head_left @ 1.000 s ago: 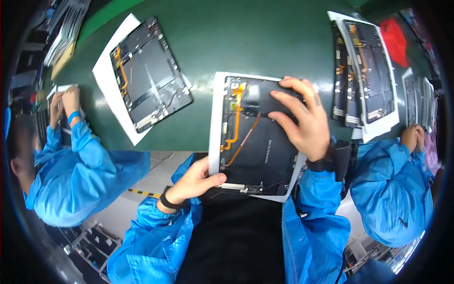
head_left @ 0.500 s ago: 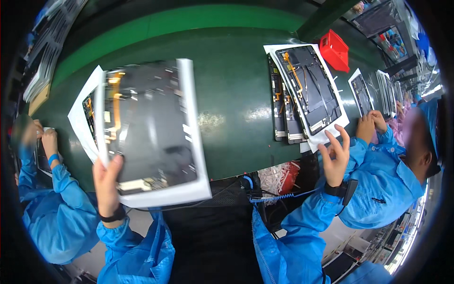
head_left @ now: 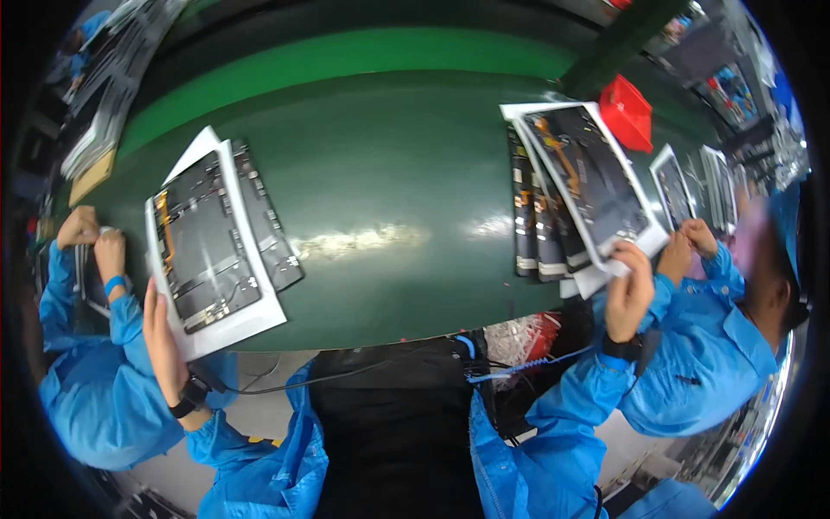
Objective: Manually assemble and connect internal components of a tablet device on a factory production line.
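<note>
Seems to be the swap between two piles: setting one opened tablet [head_left: 207, 259] down at the left of the green tabletop [head_left: 389, 173] while reaching for the next one at the right. Grips, with the left hand [head_left: 164, 346], the near-left edge of the white sheet [head_left: 233, 324] carrying that tablet, fingers laid long against the edge. Cannot tell whether sheet and tablet rest fully on the second tablet [head_left: 268, 216] peeking out beneath. Pinches, with the right hand [head_left: 629, 290], the near corner of the top sheet on the stack [head_left: 588, 186] at the right, fingers curled narrow on it. For the next move, calls for letting go cleanly at the left and lifting only the top layer at the right – not the dark boards [head_left: 527, 216] lying under it. Left tablet: open side up, long axis running near to far and leaning a little leftward, orange strip along its left side. Right tablet: also open side up, long axis slanting from near right to far left. Beyond the stack, a red bin [head_left: 627, 112]; on either side, a co-worker's hands [head_left: 95, 246] and another pair [head_left: 692, 242], both busy apart.
</note>
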The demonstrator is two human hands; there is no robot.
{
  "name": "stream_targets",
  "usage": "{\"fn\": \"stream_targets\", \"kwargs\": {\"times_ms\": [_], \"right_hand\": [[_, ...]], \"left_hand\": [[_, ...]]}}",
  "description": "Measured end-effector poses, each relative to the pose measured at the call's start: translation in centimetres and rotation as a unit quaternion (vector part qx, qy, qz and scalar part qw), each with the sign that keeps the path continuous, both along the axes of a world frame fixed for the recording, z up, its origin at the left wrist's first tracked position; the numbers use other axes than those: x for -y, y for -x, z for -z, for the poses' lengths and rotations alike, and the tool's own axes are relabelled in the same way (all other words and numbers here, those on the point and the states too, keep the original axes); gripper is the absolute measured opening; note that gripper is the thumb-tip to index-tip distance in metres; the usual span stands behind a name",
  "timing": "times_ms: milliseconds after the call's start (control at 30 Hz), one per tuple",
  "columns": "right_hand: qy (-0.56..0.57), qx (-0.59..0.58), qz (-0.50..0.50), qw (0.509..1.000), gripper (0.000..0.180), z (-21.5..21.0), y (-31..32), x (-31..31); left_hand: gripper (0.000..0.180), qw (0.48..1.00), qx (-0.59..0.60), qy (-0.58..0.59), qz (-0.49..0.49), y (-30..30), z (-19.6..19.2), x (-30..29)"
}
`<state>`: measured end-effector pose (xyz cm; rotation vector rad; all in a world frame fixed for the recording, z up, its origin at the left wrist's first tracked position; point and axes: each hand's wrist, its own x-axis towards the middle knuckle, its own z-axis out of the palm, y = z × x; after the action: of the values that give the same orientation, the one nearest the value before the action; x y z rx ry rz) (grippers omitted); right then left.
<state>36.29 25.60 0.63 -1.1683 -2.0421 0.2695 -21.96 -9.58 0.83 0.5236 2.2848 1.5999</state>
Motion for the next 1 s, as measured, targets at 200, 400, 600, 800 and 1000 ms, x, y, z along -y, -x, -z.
{"fn": "stream_targets", "kwargs": {"times_ms": [200, 400, 600, 800, 1000], "right_hand": [[-0.135, -0.090, -0.012, 0.987, 0.024, -1.2, -1.2, -0.4], [-0.095, -0.020, -0.162, 0.982, 0.030, -4.1, 7.7, 5.8], [0.038, -0.086, -0.308, 0.947, 0.036, -2.0, 16.3, 13.3], [0.165, 0.012, -0.391, 0.905, 0.037, -2.7, 16.3, 17.1], [0.150, -0.016, -0.400, 0.904, 0.028, -5.7, 16.5, 13.1]], "left_hand": [[0.058, 0.978, -0.182, 0.093, -0.046, -4.6, -0.1, -1.4], [0.035, 0.963, -0.204, -0.101, 0.143, -12.5, -3.8, -6.4], [0.054, 0.779, 0.481, -0.184, 0.358, -20.6, 0.5, -11.3], [0.047, 0.821, 0.442, -0.101, 0.348, -21.5, 1.3, -11.2], [0.052, 0.844, 0.272, -0.047, 0.459, -20.1, 2.1, -8.9]]}}
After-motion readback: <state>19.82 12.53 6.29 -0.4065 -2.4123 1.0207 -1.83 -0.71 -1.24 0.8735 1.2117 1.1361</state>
